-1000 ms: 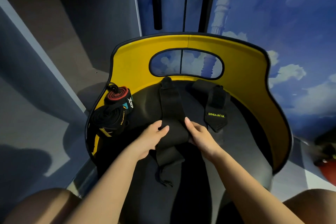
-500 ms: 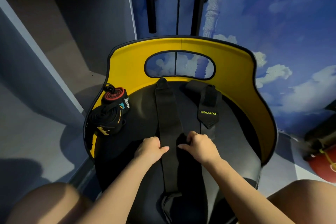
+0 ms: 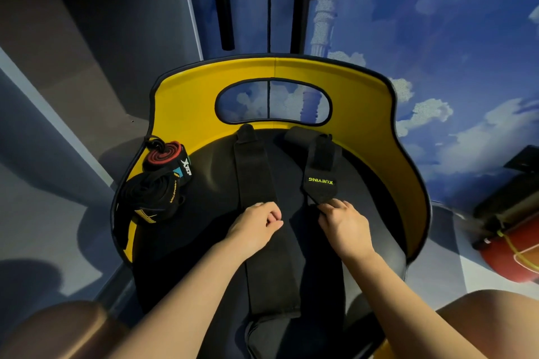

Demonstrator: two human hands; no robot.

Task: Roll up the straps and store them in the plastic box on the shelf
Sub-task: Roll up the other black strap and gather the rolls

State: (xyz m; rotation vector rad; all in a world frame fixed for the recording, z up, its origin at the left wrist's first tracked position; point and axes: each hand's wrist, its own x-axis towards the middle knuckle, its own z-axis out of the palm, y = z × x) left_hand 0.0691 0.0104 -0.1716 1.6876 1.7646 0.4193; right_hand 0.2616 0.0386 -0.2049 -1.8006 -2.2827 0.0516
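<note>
Where the curled fingers of the left hand (image 3: 256, 221) rest, they lie on the long black strap (image 3: 252, 172), which runs flat from the far edge of the seat toward the near edge; whether they pinch it or only press on it I cannot tell. The right hand (image 3: 342, 221) has its fingertips curled and pinched on the near tip of the shorter strap (image 3: 320, 172), the one lettered XUEYING, which lies just right of the long one. Both straps rest on the black seat of the yellow-backed chair (image 3: 186, 102). At the seat's left edge sit two rolled straps, touching: a red-cored roll (image 3: 164, 154) farther off and a black roll (image 3: 151, 195) nearer.
</note>
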